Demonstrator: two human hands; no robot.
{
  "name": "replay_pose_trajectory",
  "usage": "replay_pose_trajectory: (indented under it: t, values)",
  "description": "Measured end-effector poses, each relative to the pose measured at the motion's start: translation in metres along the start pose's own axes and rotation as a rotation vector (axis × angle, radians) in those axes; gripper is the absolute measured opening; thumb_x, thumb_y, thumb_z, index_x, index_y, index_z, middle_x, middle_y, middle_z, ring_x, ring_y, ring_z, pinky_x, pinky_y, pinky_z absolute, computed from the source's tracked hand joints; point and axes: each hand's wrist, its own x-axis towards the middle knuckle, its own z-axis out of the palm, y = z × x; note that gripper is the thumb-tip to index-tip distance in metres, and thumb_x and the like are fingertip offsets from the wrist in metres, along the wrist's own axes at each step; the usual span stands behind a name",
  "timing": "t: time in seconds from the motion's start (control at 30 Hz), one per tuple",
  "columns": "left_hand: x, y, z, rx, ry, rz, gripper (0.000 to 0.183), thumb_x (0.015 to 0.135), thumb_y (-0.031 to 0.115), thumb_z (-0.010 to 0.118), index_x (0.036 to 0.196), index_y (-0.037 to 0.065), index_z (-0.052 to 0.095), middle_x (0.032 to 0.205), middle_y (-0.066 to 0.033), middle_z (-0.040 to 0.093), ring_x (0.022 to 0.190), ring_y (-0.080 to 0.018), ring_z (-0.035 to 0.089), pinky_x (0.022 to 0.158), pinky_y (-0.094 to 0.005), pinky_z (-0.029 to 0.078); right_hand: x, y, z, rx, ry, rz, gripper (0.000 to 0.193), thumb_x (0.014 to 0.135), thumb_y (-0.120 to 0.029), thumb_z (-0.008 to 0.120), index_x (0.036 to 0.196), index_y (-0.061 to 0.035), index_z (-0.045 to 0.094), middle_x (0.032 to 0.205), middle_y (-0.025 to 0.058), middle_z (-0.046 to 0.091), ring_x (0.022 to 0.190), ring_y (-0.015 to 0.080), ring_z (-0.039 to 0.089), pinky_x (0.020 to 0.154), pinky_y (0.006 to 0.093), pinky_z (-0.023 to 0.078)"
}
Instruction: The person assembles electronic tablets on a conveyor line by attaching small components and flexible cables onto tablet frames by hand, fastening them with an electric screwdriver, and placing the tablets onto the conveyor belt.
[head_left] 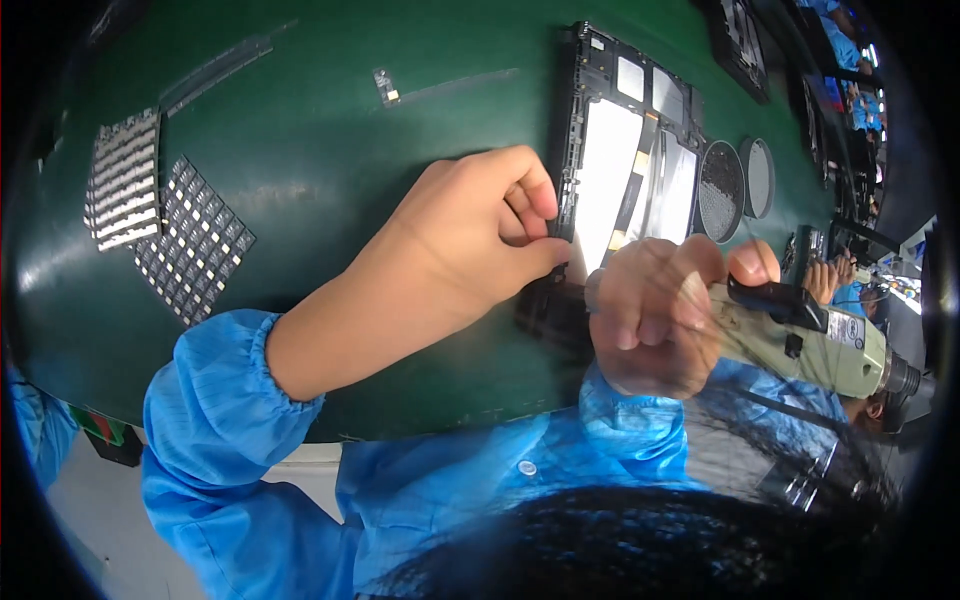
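Note:
An opened tablet-like device [612, 135], with a black frame and silver panels inside, lies right of centre on the green table. At its left edge is my left hand [465, 225], fingers curled and the thumb and fingertips closed against the frame. My right hand [655, 320], partly blurred, is by the device's near end. Its fingers wrap the front of a pale green electric screwdriver [845, 350] with a black lever, which lies sideways and points left. The tool's tip and the device's near corner are hidden behind my hand.
Two sheets of small parts, one white-striped [125, 180] and one dark grid [195, 240], lie at left. A thin strip with a small board [385, 88] is farther back. Two round dishes [721, 190] [759, 178] stand right of the device. Another person's hands [825, 278] show at far right.

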Motion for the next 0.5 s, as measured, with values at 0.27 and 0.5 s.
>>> replay_pose_trajectory:
  t: [0.27, 0.5]
  values:
    - [-0.001, -0.008, -0.001, -0.015, 0.015, 0.055, 0.021, 0.079, 0.001, 0.07, 0.094, -0.003, 0.056, 0.09, -0.0086, 0.06, 0.079, -0.0148, 0.063, 0.071, -0.0267, 0.052, 0.008, 0.006, -0.007, -0.082, -0.261, -0.039, 0.037, 0.088, 0.002, 0.054, 0.115, -0.0217, 0.047, 0.062, -0.0002, 0.043, 0.04, 0.0084, 0.037, 0.038, 0.0216, 0.039]
    - [0.0, -0.008, 0.0, -0.034, 0.018, 0.048, 0.021, 0.079, 0.001, 0.07, 0.094, -0.003, 0.056, 0.09, -0.0092, 0.061, 0.079, -0.0153, 0.063, 0.071, -0.0274, 0.052, 0.009, 0.007, -0.011, -0.101, -0.302, -0.065, 0.04, 0.089, 0.001, 0.054, 0.119, -0.022, 0.043, 0.062, 0.0014, 0.044, 0.038, 0.0108, 0.038, 0.036, 0.0229, 0.038]
